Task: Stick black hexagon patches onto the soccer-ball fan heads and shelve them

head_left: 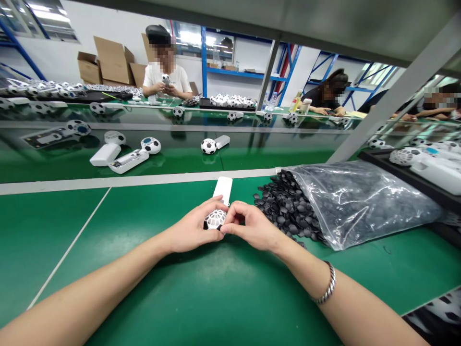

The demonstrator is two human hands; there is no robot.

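Observation:
A white device with a round football-patterned head [216,219] and a flat white handle [223,188] lies at the middle of the green table, handle pointing away. My left hand [192,228] is wrapped round the left side of the head, thumb in front and fingers behind. At the head's right side my right hand [248,223] has thumb and index finger pinched together against its edge; whatever is between the fingertips is too small to make out. Black patches show low on the head. To the right, many small black pieces [293,206] spill from a clear plastic bag [360,202].
Behind the near table's pale edge [72,183], a green belt [180,163] carries several football-headed devices [209,146]. A black tray [382,163] of white parts stands at the right. A slanting metal post [382,91] rises there. Several people sit across, one person [167,79] holding a device.

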